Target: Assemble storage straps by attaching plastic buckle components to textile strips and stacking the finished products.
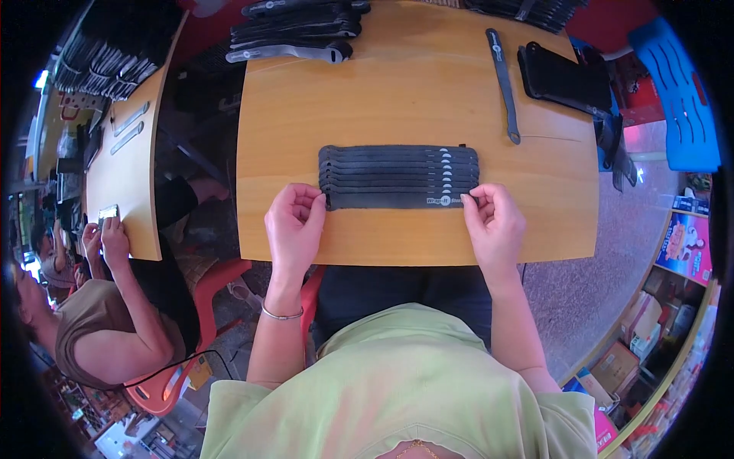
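Note:
A stack of dark grey fabric straps (390,172) lies crosswise on the table in front of me, each overlapping the one behind it like shingles. White printed marks line up near their right ends. At the left end of the nearest strap, my left hand (294,222) is closed in a pinch, thumb against forefinger. My right hand (495,226) pinches the same strap's right end, beside its white print. Both hands rest close to the table's front edge.
The wooden table (413,99) carries a pile of straps (294,34) at the far left, a single strap (502,84) and a black bundle (562,80) at the right. A blue plastic chair (673,99) stands beyond. Another person (115,329) sits at the left table.

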Demonstrator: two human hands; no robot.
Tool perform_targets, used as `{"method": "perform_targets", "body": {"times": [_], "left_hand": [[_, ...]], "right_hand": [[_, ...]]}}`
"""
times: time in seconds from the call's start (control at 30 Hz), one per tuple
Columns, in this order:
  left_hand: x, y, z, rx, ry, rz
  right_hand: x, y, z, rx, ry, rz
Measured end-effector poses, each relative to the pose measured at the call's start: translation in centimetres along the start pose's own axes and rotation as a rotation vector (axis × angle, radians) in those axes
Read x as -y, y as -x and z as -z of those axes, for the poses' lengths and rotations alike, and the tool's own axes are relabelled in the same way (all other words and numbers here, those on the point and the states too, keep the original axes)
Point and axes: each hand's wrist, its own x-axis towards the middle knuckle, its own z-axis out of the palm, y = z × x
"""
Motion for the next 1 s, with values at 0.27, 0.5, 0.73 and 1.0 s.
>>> {"method": "perform_targets", "body": {"times": [0.27,0.5,0.73,1.0], "left_hand": [[0.2,0.0,-0.1,0.000,-0.004,-0.020],[0.4,0.1,0.1,-0.009,-0.039,-0.085],[-0.8,2.0,-0.2,-0.132,0.055,-0.140],[-4.0,4.5,-4.1,0.355,-0.384,-0.898]], "right_hand": [[0.0,-0.1,0.1,-0.009,0.011,0.034],[0.2,-0.1,0.0,-0.021,-0.017,0.051],[-1.3,0.3,0.5,-0.076,-0.273,-0.027],[-0.5,-3.1,2.7,-0.018,-0.279,-0.018]]}}
